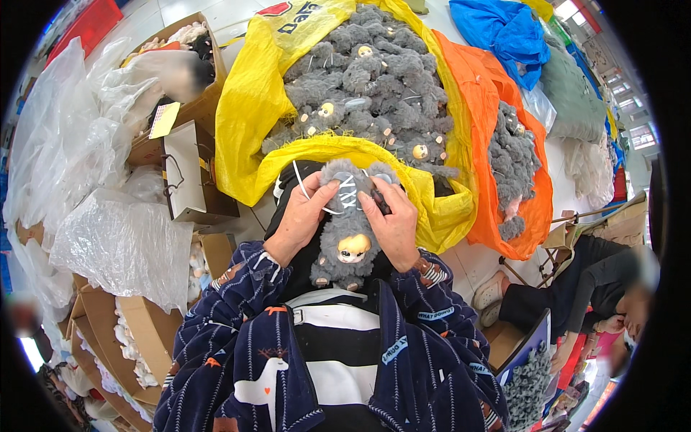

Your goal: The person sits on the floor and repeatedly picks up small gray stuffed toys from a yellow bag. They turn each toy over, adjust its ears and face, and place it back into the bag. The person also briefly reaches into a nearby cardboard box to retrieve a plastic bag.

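Item in hand: one grey plush toy point(331, 234), blond-haired face up, held above the person's lap in front of the yellow sack; white lacing point(348, 194) crosses its upper part.
Left hand point(301, 218): thumb pressed on the toy beside the lacing, fingers curled to its edge, gripping it; a white cord point(299, 178) loops past.
Right hand point(392, 222): thumb and bent fingers closed on the toy's opposite side.
Yellow sack point(241, 155): wide open, heaped with similar grey toys point(389, 90).
Orange sack point(524, 243): beside it, more grey plush inside.
Floor point(459, 268): pale tiles.
Left side: cardboard box point(214, 65), crumpled clear plastic point(119, 241).
Right side: seated co-worker point(536, 306), pale clogs point(491, 289).
Upper right: blue bag point(497, 32).
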Action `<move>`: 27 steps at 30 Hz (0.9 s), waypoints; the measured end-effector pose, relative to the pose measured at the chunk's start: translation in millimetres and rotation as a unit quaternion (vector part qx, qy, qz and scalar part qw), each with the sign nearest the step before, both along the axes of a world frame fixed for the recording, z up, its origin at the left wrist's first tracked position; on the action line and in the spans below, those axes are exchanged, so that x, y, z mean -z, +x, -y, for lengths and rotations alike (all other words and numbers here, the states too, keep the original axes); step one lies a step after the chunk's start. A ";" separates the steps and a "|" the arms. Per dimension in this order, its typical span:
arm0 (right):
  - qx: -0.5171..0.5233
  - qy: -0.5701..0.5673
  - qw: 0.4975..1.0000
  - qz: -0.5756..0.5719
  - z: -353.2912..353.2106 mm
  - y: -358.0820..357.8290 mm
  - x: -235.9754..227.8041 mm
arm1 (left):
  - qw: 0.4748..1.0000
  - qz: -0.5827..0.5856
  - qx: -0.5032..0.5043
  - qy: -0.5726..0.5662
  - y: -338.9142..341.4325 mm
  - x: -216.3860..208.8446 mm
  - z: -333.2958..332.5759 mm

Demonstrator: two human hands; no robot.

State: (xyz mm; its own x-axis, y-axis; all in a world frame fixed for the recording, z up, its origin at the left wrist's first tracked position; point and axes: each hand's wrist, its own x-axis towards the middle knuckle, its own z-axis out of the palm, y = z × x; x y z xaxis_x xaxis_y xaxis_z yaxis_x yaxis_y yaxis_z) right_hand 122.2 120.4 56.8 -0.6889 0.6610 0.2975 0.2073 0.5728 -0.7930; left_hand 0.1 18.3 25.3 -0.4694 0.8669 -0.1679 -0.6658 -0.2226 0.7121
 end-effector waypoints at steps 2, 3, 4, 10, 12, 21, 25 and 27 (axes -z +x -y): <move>0.004 -0.010 1.000 -0.010 -1.9 0.4 3.0 | 1.000 0.001 0.001 -0.003 0.3 0.1 -0.2; 0.005 -0.015 1.000 -0.015 -2.7 0.6 4.4 | 1.000 0.002 -0.002 -0.002 0.5 -0.1 -0.2; 0.004 -0.015 1.000 -0.014 -3.2 1.2 4.8 | 1.000 0.004 -0.004 -0.001 0.8 -0.8 -0.2; -0.006 -0.003 1.000 -0.006 -3.1 4.0 3.6 | 1.000 0.011 -0.005 0.005 0.5 -0.3 0.5; -0.010 0.010 1.000 -0.005 -3.0 3.7 6.1 | 1.000 0.011 -0.003 0.007 0.5 0.3 0.5; -0.004 0.000 1.000 0.002 -0.4 1.1 2.1 | 1.000 0.004 -0.001 -0.002 0.3 1.2 0.4; -0.001 -0.004 1.000 0.001 -0.4 -0.1 3.7 | 1.000 0.003 -0.004 -0.002 0.5 2.4 0.4; -0.002 -0.008 1.000 0.007 -1.7 -1.0 5.6 | 1.000 0.002 -0.005 -0.002 0.4 3.0 0.4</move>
